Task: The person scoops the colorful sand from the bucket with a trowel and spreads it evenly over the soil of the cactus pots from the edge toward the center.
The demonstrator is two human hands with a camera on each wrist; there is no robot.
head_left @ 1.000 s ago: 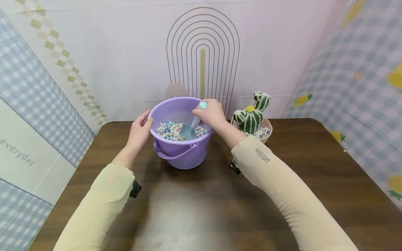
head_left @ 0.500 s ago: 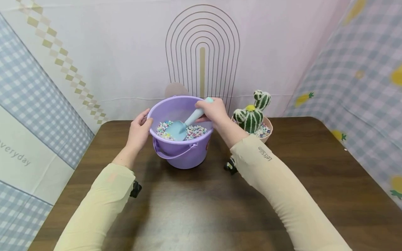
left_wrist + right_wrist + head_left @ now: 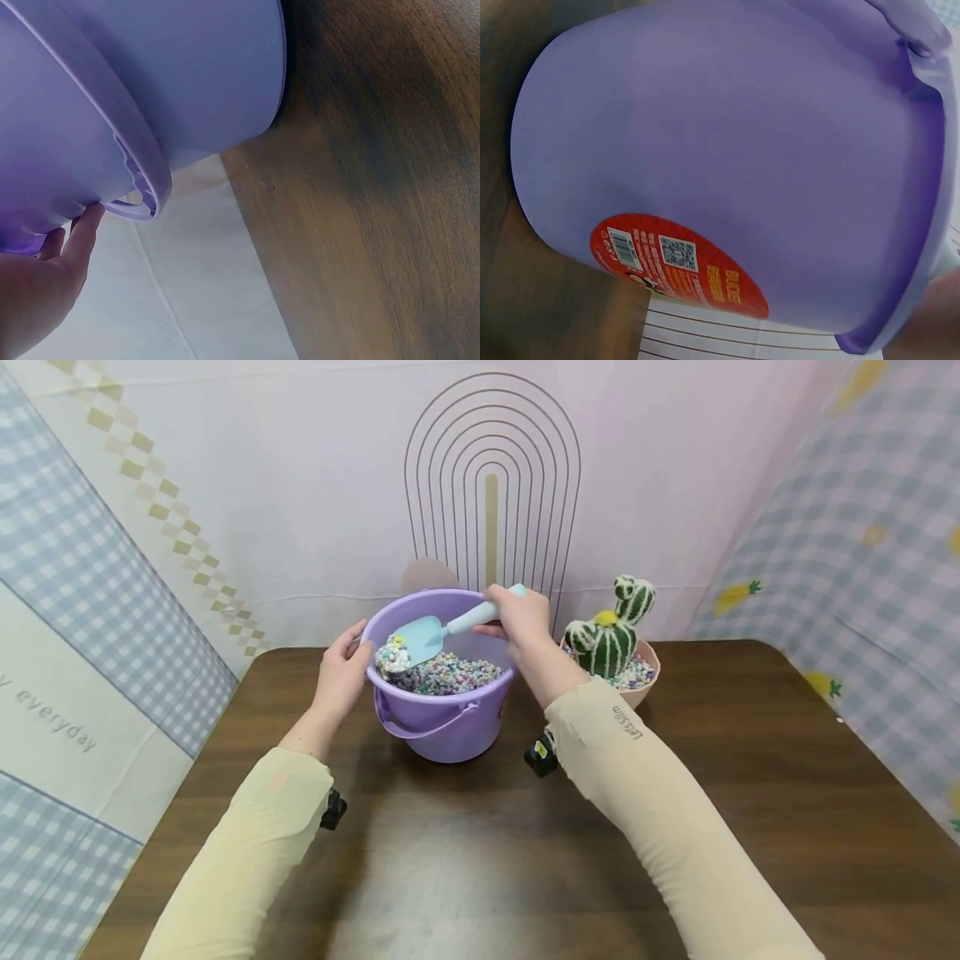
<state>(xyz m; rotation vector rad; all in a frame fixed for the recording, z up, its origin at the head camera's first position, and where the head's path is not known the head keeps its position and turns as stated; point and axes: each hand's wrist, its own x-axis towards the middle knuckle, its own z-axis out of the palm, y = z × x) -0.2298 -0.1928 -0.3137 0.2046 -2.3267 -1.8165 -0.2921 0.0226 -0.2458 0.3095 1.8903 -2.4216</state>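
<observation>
My right hand (image 3: 523, 617) grips the pale blue handle of a small hand shovel (image 3: 422, 639) inside a purple bucket (image 3: 453, 731). The shovel tilts down to the left, with white and coloured pebbles on its tip near the bucket's left inner wall. More multicoloured pebbles (image 3: 453, 675) lie in the bucket below. My left hand (image 3: 342, 672) holds the bucket's left rim, thumb at the rim and fingers outside. In the left wrist view those fingers (image 3: 84, 234) touch the outer wall near the hanging handle. The right wrist view shows mostly the bucket's side with a red label (image 3: 679, 262).
To the right of the bucket, close to my right forearm, a pink pot (image 3: 643, 689) holds a knitted green cactus (image 3: 603, 647) among pebbles. Everything stands on a dark wooden table (image 3: 435, 860). Printed cloth (image 3: 315, 510) hangs behind and at both sides.
The shovel has come up out of the pebbles and swung leftward with a load on its blade, its handle now flatter. My left hand keeps its hold on the rim.
</observation>
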